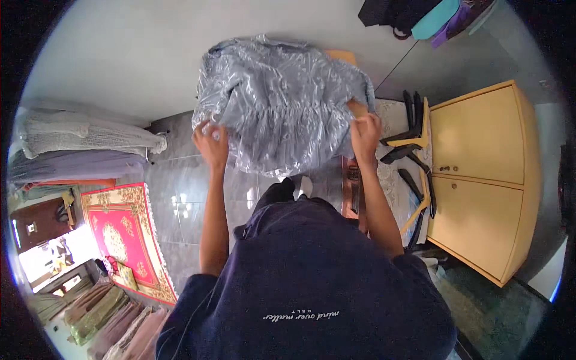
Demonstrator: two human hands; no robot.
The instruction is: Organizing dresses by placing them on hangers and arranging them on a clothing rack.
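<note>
A grey-blue garment (pixel 282 102) with a gathered waist is spread out in front of me, inside a shiny clear plastic cover. My left hand (pixel 210 144) is closed on the near left edge of the covered garment. On the opposite side, my right hand (pixel 365 137) pinches the near right edge, thumb and fingers together. Between the two hands the wrinkled lower edge hangs over the floor. A tan surface (pixel 343 57) shows from behind the garment at its top right; most of it is hidden.
Black and yellow clothes hangers (pixel 414 144) lie on a lace cloth (pixel 390 120) to the right, beside a yellow cabinet (pixel 480 180). Pale dresses (pixel 84 135) hang at the left. A red patterned rug (pixel 123 237) and more hanging clothes (pixel 108 315) are at the lower left.
</note>
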